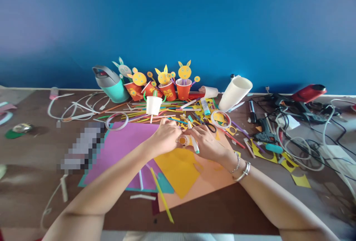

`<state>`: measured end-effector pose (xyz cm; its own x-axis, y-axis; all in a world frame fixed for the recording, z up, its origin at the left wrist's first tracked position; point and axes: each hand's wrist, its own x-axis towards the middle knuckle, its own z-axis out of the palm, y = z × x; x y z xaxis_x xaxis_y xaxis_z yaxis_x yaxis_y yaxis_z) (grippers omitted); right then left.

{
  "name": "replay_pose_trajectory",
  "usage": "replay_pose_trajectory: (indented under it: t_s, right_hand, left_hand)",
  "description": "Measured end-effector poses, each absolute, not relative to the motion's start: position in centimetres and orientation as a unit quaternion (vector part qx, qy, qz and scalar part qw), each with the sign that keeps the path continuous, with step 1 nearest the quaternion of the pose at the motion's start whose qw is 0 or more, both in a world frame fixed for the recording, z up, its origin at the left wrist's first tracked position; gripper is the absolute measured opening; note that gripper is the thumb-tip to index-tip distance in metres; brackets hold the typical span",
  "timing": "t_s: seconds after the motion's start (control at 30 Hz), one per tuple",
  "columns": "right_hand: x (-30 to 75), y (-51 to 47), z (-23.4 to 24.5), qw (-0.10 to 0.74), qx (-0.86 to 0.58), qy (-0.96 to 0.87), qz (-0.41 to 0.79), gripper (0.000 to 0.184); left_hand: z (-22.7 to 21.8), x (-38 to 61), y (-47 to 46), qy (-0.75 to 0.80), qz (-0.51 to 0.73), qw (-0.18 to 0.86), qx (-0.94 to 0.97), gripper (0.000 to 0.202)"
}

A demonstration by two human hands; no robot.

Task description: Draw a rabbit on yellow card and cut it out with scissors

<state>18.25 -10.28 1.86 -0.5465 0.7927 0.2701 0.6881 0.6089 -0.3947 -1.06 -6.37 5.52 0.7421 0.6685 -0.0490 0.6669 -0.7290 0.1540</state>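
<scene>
My two hands meet over the coloured paper. My left hand [168, 135] is closed, its fingers curled against a small round piece with a pale clear rim and an orange middle [183, 141]. My right hand [207, 140] is bent round the other side of that piece. A white pen-like stick with a teal tip [195, 145] is held between its fingers. Under the hands lie a yellow sheet [178, 174], a peach sheet [211, 185] and a purple sheet [119, 152]. Black-handled scissors [210, 127] lie just beyond my right hand.
Behind stand several paper cups, some red with yellow rabbit faces [184, 72], and a white cup [154, 105]. Tape rolls [220, 119], a glue stick [205, 106], a paper towel roll [236, 92] and a teal flask [112, 88] surround the work. Cables and a glue gun [265, 133] lie right.
</scene>
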Motion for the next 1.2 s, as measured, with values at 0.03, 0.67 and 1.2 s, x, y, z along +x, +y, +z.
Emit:
replay_pose_trajectory:
  t_s: [0.03, 0.67, 1.2]
  right_hand:
    - [18.3, -10.3, 1.8, 0.215, -0.425, -0.871, 0.122, 0.032]
    - [18.2, -14.1, 4.0, 0.281, -0.288, -0.915, -0.030, 0.027]
    - [12.7, -15.2, 0.7, 0.084, -0.359, -0.918, -0.145, 0.019]
  left_hand:
    - [5.5, -1.0, -6.4, 0.357, 0.003, 0.070, 0.931, 0.013]
    - [5.8, 1.5, -5.2, 0.315, -0.026, 0.041, 0.948, 0.009]
    - [5.4, 2.1, -5.2, 0.304, -0.021, 0.022, 0.952, 0.003]
